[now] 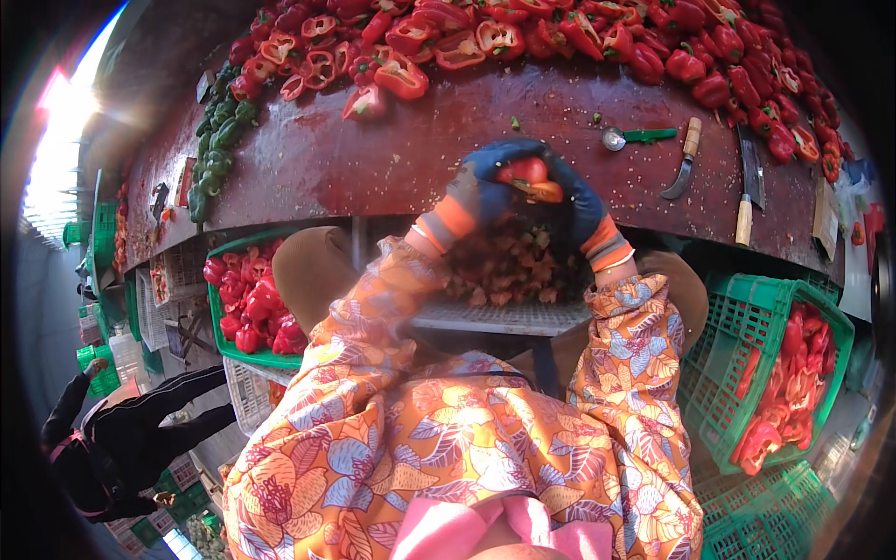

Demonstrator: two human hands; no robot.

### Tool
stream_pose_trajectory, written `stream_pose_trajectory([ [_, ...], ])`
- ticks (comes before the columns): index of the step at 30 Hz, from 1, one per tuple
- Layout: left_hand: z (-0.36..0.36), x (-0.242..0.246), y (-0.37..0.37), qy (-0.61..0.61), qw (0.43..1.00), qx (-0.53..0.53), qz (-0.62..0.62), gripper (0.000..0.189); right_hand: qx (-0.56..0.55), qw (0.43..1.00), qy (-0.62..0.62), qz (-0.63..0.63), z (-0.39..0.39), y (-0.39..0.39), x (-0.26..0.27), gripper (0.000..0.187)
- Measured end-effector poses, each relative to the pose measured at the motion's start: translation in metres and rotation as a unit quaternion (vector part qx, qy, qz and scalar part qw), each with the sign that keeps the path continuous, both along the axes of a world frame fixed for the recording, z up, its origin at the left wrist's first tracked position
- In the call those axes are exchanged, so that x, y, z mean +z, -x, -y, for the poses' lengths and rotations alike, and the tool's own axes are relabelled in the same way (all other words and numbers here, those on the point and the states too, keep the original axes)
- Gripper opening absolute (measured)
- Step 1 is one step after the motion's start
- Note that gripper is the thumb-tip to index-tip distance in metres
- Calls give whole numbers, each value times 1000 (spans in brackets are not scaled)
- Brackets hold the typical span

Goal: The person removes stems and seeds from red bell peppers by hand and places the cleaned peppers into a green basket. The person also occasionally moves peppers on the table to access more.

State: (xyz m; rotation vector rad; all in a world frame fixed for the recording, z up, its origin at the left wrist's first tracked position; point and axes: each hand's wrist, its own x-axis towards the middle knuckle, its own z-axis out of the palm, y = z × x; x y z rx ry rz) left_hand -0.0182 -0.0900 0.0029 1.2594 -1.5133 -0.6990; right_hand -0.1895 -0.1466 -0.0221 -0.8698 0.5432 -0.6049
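Note:
Both of my hands wear dark blue coated work gloves with orange and grey cuffs. My left hand [483,180] and my right hand [577,190] close around a red bell pepper piece [526,172], part of which looks orange. They hold it just past the table's near edge, above a pale plastic crate [497,316]. Inside that crate lies a dark heap of pepper scraps [518,262], partly in shadow. My fingers hide much of the pepper, so I cannot tell whether it is whole or halved.
Red bell peppers [455,49], many cut, cover the far side of the red tabletop [315,161]. Green peppers [217,147] line its left. A green-handled scoop [640,135], hooked knife [682,159] and cleaver [750,183] lie right. Green crates [742,336] of peppers flank me. Another person [126,441] stands left.

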Motion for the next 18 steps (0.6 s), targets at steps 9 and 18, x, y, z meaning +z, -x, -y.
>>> stream_pose_trajectory([
  [9,-59,1,-6,17,969,-3,248,34,-49,961,-236,139,-2,-12,-37,31],
  [18,-35,-1,22,-133,985,103,32,26,-115,992,57,2,-16,-8,-28,35],
])
